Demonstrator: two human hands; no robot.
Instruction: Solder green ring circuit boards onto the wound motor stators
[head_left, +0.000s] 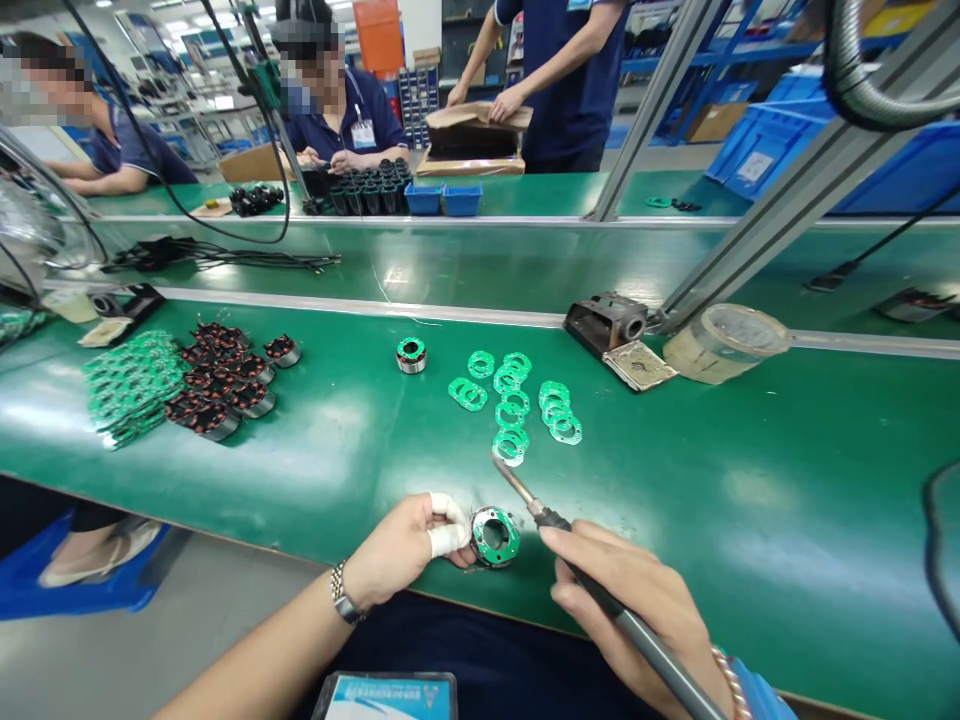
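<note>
Near the table's front edge, my left hand (411, 540), with white tape on its fingers, grips the side of a round motor stator (508, 548) topped by a green ring board. My right hand (637, 600) is closed around a soldering iron (592, 585), whose tip points up and left, over the nearest loose green ring boards (510, 443) and apart from the held stator. More ring boards (556, 412) lie in short overlapping rows beyond my hands. Another stator with a green board (411, 356) stands alone, farther back and to the left.
Stators (221, 380) and stacked green boards (131, 385) lie at the left. A metal soldering stand (611, 325) and round tub (724, 343) sit back right, by a slanted metal post (757, 190). Across the bench, people work near a cardboard box (474, 140) and blue bins (442, 199).
</note>
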